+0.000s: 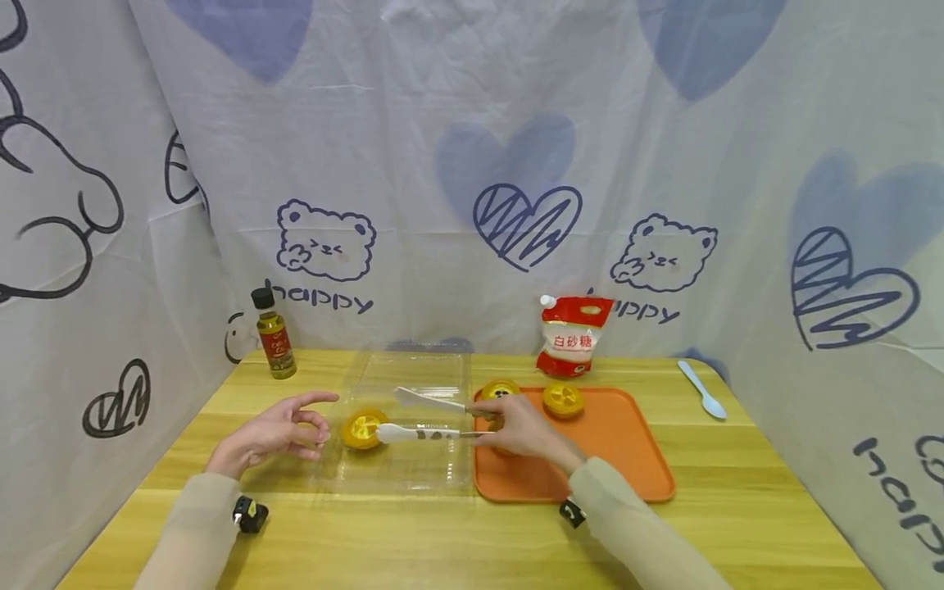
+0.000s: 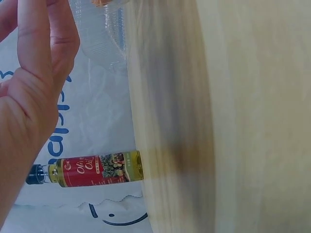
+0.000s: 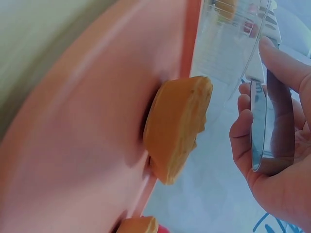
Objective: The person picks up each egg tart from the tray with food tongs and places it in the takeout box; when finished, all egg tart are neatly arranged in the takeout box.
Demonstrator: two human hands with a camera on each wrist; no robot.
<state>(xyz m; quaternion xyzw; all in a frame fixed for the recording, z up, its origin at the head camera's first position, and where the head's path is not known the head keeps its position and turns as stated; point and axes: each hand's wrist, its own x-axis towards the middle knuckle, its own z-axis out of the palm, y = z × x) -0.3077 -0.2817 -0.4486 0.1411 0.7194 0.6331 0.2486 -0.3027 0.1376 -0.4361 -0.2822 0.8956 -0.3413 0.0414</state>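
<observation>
My right hand [image 1: 519, 426] grips metal tongs [image 3: 258, 136] with white tips above a clear plastic container [image 1: 409, 479]. The tongs' arms are spread. One white tip lies against the right edge of a round yellow tart [image 1: 361, 429] in the container's left part, and the other tip is apart from it. Beside the container's left edge, my left hand [image 1: 276, 430] holds nothing, its fingers loosely bent. More tarts sit on an orange tray [image 1: 619, 459] at the right, one at the back [image 1: 564, 400] and another [image 1: 500, 388] partly behind my right hand.
An olive oil bottle [image 1: 276, 336] stands at the back left of the wooden table [image 1: 413, 549]. Behind the tray is a red and white sugar bag [image 1: 571, 338]. A pale blue spoon [image 1: 703, 390] lies to the tray's right. Patterned cloth surrounds the table.
</observation>
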